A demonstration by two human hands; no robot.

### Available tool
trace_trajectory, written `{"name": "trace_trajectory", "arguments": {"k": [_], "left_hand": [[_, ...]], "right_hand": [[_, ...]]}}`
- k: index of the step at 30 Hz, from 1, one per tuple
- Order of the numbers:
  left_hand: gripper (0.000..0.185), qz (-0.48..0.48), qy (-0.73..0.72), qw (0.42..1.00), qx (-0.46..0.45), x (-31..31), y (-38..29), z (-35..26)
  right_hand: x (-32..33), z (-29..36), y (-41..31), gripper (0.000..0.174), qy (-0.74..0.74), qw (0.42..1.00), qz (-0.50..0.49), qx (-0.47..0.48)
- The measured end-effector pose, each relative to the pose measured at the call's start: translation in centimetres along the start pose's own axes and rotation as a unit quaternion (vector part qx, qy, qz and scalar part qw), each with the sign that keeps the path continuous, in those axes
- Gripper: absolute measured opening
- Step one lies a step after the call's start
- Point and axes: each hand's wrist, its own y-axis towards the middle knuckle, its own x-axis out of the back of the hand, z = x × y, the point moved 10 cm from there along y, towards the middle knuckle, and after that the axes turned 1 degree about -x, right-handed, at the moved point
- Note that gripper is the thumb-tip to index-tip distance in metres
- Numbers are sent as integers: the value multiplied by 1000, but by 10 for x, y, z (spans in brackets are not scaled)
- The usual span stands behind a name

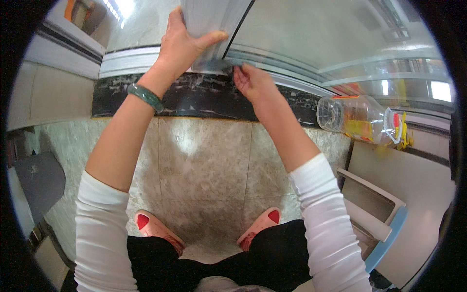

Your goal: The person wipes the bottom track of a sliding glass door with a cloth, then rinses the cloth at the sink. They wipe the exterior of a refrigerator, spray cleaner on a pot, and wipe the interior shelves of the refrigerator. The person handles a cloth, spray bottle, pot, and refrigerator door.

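Note:
My left hand (182,43) is spread against the upright frame (209,22) of a glass sliding door, thumb pointing right. A green bangle (146,97) circles that wrist. Lower and to the right, my right hand (253,82) has its fingers curled near the foot of the frame, just above the black stone sill (204,96). A dark, blurred thing (219,65) stretches left from its fingertips and seems to be gripped there; its kind cannot be told. The white bottom rail (127,61) of the door runs along the sill.
A clear plastic bottle (359,118) with a red cap and handle lies at the sill's right end. A white and blue plastic stool (386,226) is at lower right. Grey seat-like object (40,184) at far left. My feet in pink slippers (157,226) stand on the tiled floor (204,160).

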Motion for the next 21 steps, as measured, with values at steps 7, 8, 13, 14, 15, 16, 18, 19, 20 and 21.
{"name": "trace_trajectory", "arguments": {"k": [7,8,13,14,15,16,18,19,20,21], "left_hand": [[99,-6,-7,1000,-17,6,0,-4],[98,-6,-17,1000,-19,4,0,-6],[91,10,-38,999,-20,2,-1,-14],[91,14,-40,999,-15,2,-2,-14],[91,17,-41,999,-7,2,-2,-13],[92,21,-53,998,-8,2,-1,-13],[92,30,-58,998,-9,0,-1,-11],[92,25,-55,998,-6,2,0,-9],[92,29,-65,997,-9,1,1,-9],[92,31,-71,997,-8,0,1,-7]], "right_hand": [[8,15,1,10,27,999,7,41],[7,25,-3,10,40,997,31,63],[28,22,5,12,5,999,-5,33],[41,20,11,12,-13,999,-29,39],[55,19,17,12,-31,997,-57,46],[62,21,25,12,-13,998,-38,48],[100,40,27,11,-13,995,-54,80],[111,58,26,10,-3,994,-32,102],[144,79,20,7,67,983,-122,118],[174,99,8,6,144,960,-203,131]]}}
